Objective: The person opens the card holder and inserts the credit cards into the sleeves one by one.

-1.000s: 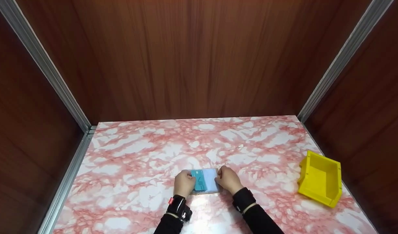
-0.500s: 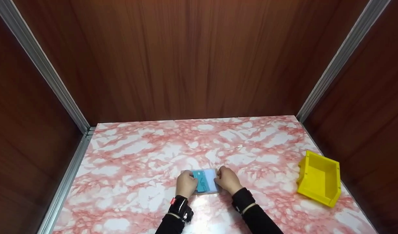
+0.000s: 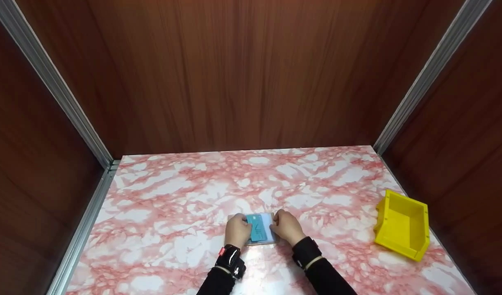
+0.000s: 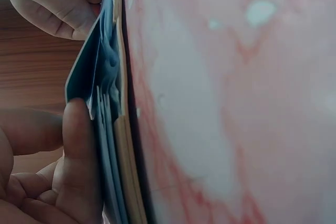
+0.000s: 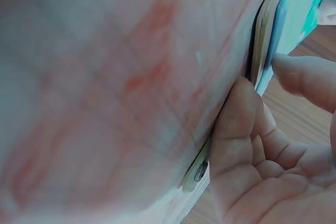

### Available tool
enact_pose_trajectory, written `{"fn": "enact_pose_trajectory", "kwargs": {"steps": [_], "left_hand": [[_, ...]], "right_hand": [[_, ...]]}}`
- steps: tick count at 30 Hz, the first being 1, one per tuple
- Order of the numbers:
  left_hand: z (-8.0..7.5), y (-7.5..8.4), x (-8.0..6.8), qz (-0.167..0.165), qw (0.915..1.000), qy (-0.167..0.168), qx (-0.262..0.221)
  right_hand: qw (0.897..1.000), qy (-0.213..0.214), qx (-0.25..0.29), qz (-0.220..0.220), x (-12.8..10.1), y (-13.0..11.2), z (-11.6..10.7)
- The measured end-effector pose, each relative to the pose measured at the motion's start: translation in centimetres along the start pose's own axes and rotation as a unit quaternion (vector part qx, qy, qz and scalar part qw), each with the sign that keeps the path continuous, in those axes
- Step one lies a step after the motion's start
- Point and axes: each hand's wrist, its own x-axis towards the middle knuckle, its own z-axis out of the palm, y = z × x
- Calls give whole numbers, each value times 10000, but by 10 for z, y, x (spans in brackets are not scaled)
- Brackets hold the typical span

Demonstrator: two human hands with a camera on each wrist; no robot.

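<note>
teal card (image 3: 257, 228) further right, marble tabletop (image 3: 185, 196)

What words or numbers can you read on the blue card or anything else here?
None can be read.
Teal card: only darker line marks, too small and blurred to make out.
Pale holder under it: no text visible.
Yellow bin: no label visible.

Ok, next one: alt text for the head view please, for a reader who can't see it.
Two hands, the left hand and right hand, hold a teal card against a pale flat holder on a pink marbled table. A yellow bin sits at the right edge, with wood-panelled walls behind.
</note>
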Motion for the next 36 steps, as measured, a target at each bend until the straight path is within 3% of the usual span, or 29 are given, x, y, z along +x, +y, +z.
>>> {"fn": "enact_pose_trajectory", "kwargs": {"steps": [4,13,21,28,36], "left_hand": [[1,0,0,85,9999,2,-76],[6,1,-1,556,9983,131,63],[8,3,-2,767,9962,-128,399],[10,4,-3,780,9954,-350,443],[7,5,-5,833,9958,-199,332]], "right_hand": [[9997,120,46,-231,0,4,2],[9995,-97,-212,193,3,1,3],[9996,-98,-179,195,3,-1,1],[9994,-206,-123,237,2,-1,1],[9996,-234,42,172,0,-1,-2]]}}
